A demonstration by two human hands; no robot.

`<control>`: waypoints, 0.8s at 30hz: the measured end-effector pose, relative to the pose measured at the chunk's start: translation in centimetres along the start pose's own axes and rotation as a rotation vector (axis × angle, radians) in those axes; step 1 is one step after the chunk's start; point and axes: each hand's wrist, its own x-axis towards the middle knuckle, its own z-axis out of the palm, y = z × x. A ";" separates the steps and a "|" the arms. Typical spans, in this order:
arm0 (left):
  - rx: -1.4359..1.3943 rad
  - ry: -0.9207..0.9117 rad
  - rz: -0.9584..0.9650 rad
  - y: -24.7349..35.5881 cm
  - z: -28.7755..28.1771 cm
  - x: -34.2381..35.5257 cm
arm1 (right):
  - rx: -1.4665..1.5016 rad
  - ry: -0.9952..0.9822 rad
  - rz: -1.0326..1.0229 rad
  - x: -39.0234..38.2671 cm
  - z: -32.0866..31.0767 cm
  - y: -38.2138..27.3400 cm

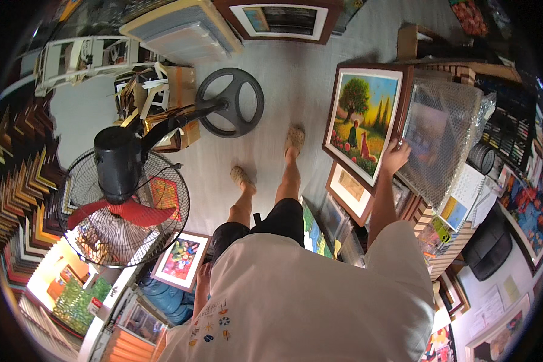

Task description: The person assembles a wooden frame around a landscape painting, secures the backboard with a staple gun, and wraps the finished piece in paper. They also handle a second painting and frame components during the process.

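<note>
A brown-framed painting [368,114] of a tree, a seated figure and a fox-like animal stands tilted at my right. My right hand [396,157] grips the edge of its frame, fingers wrapped round it. Just behind that painting lean bubble-wrapped flat pieces [437,130]. Below it is another brown-framed picture [347,188] with a pale mat. My left hand [203,279] hangs low by my left hip, partly covered by my shirt. Beside it is a smaller framed picture [179,260] with a white mat and bright colours; whether my fingers hold it is hidden.
At the left a black standing fan [123,199] with red blades has a round base [230,102]. Cardboard boxes [181,87] stand beside the fan's pole. Frame corner samples [30,175] line the left wall. Ahead, a large dark frame [280,21] and wrapped panels [184,39] rest on the floor.
</note>
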 end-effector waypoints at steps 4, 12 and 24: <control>-0.103 -0.005 0.060 -3.8 0.2 0.3 | 0.368 -0.414 -0.235 -10.2 0.1 -3.7; -0.153 -0.160 0.264 -8.9 0.3 5.4 | 0.138 -1.476 -0.355 -28.9 -2.5 -13.2; -0.742 0.128 -0.125 -15.6 -5.8 14.9 | 0.071 -1.273 -1.078 -37.5 5.4 -27.8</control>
